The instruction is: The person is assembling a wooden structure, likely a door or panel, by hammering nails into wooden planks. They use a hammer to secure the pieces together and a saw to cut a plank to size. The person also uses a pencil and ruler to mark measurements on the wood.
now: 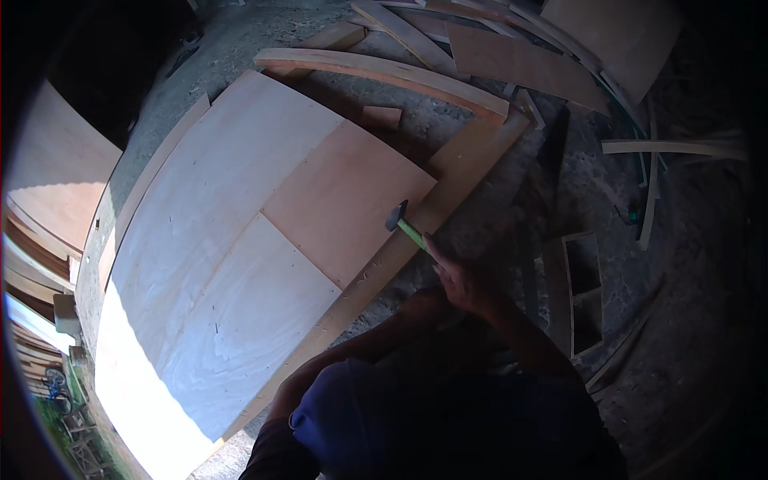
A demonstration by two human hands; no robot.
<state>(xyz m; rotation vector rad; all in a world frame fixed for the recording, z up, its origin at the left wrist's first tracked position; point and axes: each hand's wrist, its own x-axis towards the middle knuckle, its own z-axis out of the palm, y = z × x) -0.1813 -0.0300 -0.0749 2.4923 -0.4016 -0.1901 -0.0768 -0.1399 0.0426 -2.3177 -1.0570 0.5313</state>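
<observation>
My right hand (456,282) is closed around the green handle of a hammer (411,233). The hammer's dark metal head is over the right edge of a reddish plywood piece (352,192), beside a long wooden plank (472,156). In shadow just below the right hand lies my left hand (426,304); its fingers are too dark to make out. Pale plywood sheets (216,192) adjoin the reddish piece, with small nails or marks along the seams. Several small nail-like bits (370,270) lie on the plank.
A curved wooden beam (384,74) crosses the far end, with a small wood block (381,118) near it. Boards and thin sheets (520,60) are piled at the far right. A two-compartment hollow block (583,292) stands right of my arm. More panels (64,168) lean at left.
</observation>
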